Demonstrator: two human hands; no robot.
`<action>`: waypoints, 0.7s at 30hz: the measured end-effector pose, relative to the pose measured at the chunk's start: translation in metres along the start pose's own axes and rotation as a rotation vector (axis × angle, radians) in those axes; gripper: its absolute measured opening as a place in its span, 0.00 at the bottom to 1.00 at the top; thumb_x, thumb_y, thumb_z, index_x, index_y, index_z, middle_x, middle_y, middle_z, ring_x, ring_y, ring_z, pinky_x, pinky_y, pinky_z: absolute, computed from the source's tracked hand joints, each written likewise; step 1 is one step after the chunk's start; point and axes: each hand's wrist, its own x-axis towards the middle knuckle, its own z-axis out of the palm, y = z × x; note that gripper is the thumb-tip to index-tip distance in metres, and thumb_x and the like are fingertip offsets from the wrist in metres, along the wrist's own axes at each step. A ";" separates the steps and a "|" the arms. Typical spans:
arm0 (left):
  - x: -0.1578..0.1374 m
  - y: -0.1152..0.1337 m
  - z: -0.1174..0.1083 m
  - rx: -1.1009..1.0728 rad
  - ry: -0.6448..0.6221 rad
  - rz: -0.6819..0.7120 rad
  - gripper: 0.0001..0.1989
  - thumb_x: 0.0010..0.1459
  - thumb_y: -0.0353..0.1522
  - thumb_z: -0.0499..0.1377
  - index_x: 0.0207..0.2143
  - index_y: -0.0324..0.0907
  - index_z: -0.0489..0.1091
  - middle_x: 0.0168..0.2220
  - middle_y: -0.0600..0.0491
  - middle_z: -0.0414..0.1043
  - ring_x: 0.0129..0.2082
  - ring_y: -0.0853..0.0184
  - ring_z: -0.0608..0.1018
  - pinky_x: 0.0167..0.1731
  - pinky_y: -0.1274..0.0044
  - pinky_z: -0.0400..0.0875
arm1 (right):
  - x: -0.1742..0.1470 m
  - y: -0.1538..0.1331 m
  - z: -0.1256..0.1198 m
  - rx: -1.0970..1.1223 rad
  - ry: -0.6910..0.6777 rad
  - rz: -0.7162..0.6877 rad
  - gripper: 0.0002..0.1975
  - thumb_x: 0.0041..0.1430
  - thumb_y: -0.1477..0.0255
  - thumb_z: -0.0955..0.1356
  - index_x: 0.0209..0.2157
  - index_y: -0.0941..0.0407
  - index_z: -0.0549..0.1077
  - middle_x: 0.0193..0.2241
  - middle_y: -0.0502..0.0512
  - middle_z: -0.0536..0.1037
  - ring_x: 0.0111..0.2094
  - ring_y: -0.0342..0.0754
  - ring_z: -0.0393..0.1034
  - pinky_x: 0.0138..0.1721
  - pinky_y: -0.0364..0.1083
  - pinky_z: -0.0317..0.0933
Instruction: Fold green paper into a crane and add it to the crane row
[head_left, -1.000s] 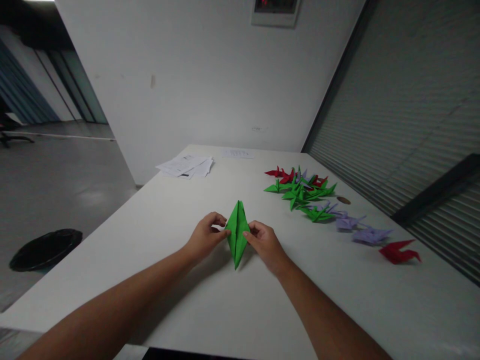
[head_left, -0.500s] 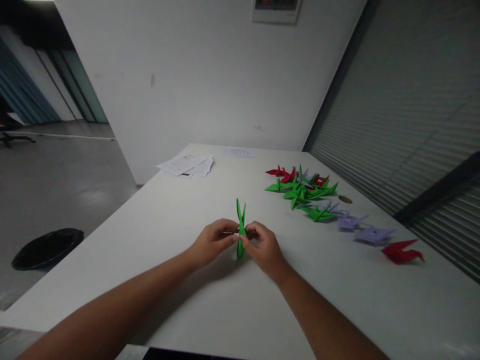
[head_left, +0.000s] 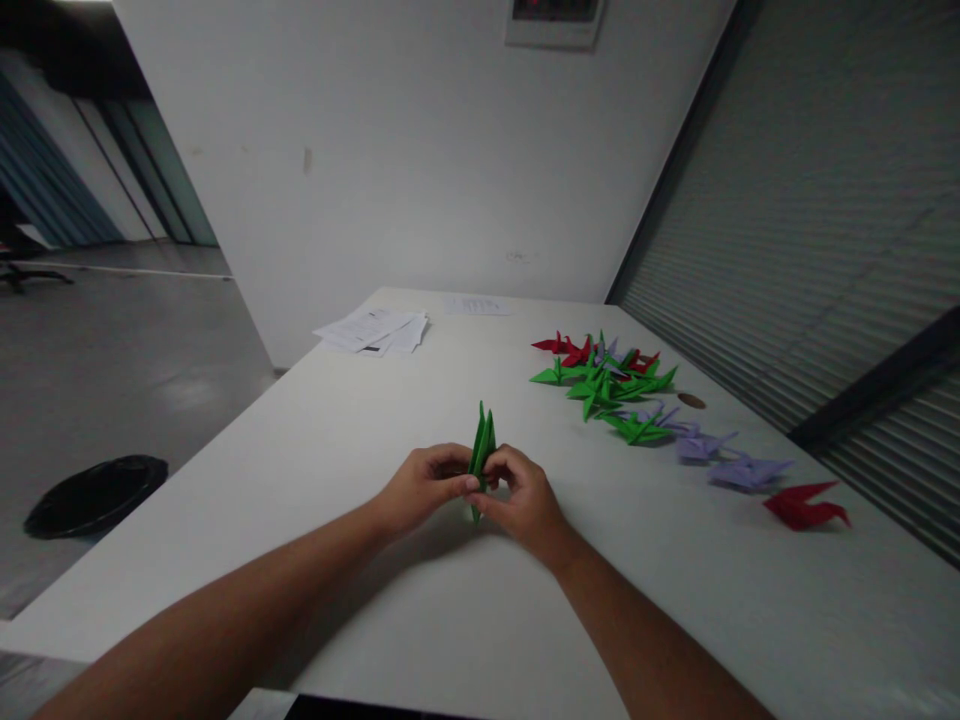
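A green piece of folded origami paper point(head_left: 482, 440) stands upright between my hands, just above the table. Its top splits into narrow pointed flaps. My left hand point(head_left: 427, 485) is closed on its left side, thumb in front and fingers behind. From the right, my right hand point(head_left: 521, 490) pinches the same paper, its thumb low and close to the left thumb. The lower part of the paper is partly hidden by the thumbs.
On the white table point(head_left: 360, 630), a cluster of green, red and purple paper cranes point(head_left: 600, 380) lies at the right. Purple cranes point(head_left: 746, 471) and a red crane point(head_left: 806, 507) trail nearer. Paper sheets point(head_left: 375, 330) lie at back left. A black-lined bin point(head_left: 94, 497) stands on the floor.
The green paper's upper flaps, crossed and spread before, now stand closer together. My right thumb has moved slightly down and left along the paper.
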 end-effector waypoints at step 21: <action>0.001 -0.016 -0.004 0.020 0.352 -0.054 0.12 0.50 0.35 0.73 0.32 0.38 0.77 0.29 0.53 0.76 0.29 0.68 0.75 0.33 0.75 0.68 | -0.003 0.006 0.005 0.310 -0.012 0.118 0.08 0.65 0.64 0.69 0.37 0.53 0.69 0.30 0.48 0.70 0.31 0.46 0.66 0.33 0.45 0.61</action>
